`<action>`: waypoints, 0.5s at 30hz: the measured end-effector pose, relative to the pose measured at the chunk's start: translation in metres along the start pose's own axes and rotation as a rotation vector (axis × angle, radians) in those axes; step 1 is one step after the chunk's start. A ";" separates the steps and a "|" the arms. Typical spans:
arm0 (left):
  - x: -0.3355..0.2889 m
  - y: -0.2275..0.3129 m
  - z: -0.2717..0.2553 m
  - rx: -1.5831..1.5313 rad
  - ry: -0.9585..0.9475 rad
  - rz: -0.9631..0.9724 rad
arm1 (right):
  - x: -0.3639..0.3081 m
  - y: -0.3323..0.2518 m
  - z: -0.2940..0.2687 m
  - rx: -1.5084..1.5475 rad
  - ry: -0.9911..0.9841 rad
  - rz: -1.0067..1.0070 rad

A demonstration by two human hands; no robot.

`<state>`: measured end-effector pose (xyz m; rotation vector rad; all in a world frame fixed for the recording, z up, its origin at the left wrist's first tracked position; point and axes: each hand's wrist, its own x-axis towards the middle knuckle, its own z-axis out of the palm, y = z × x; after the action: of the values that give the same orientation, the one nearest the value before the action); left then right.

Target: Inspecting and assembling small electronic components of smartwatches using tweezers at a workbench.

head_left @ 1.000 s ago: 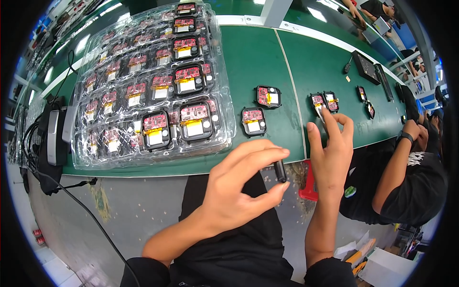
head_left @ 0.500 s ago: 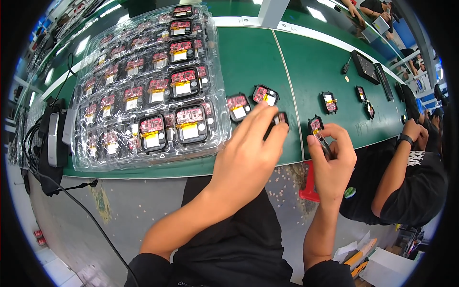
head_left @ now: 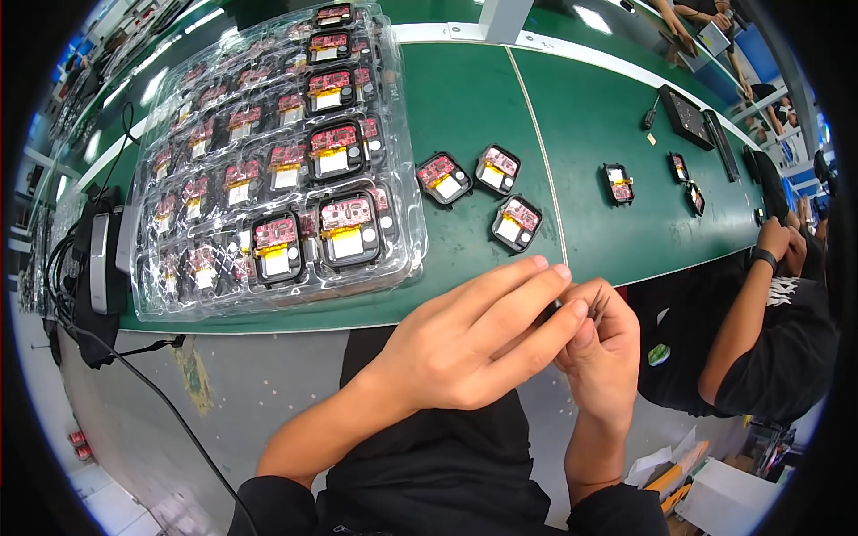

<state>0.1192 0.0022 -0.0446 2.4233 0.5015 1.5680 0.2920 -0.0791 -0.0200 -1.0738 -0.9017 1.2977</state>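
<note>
My left hand (head_left: 465, 344) reaches across and meets my right hand (head_left: 599, 357) just in front of the table's near edge. Between their fingers is a small dark watch case (head_left: 591, 311), mostly covered, so its board is hidden. My right hand is closed on it, thumb bent against the fingers. The left fingers curl over it from the other side; the left thumb is out of sight. Beyond the hands lie three open watch cases with red circuit boards and silver batteries: one at left (head_left: 444, 180), one farther back (head_left: 498, 170), one nearest (head_left: 516, 224).
Stacked clear plastic trays (head_left: 411, 214) of similar watch cases stand at left. Farther right on the green table (head_left: 474, 89) lie another case (head_left: 618, 184) and two smaller ones (head_left: 679, 167). A black box (head_left: 685, 122) stands far right. A co-worker's arm (head_left: 737, 335) is at right.
My left hand has left the cases on the table and moved right and nearer to meet my right hand. The nearest case now lies uncovered. The held case is now mostly hidden.
</note>
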 end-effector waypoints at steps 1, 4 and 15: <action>0.000 0.001 -0.002 0.003 -0.008 -0.012 | 0.000 0.000 0.000 -0.010 -0.021 0.021; -0.002 0.002 -0.006 -0.072 -0.003 -0.094 | -0.003 -0.001 -0.005 0.003 -0.084 0.019; -0.015 0.037 -0.026 -1.268 0.286 -1.051 | 0.000 -0.004 0.017 -1.011 0.010 -0.620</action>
<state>0.0958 -0.0378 -0.0337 0.7505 0.4609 1.1052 0.2763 -0.0771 -0.0118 -1.3649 -1.7890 0.2642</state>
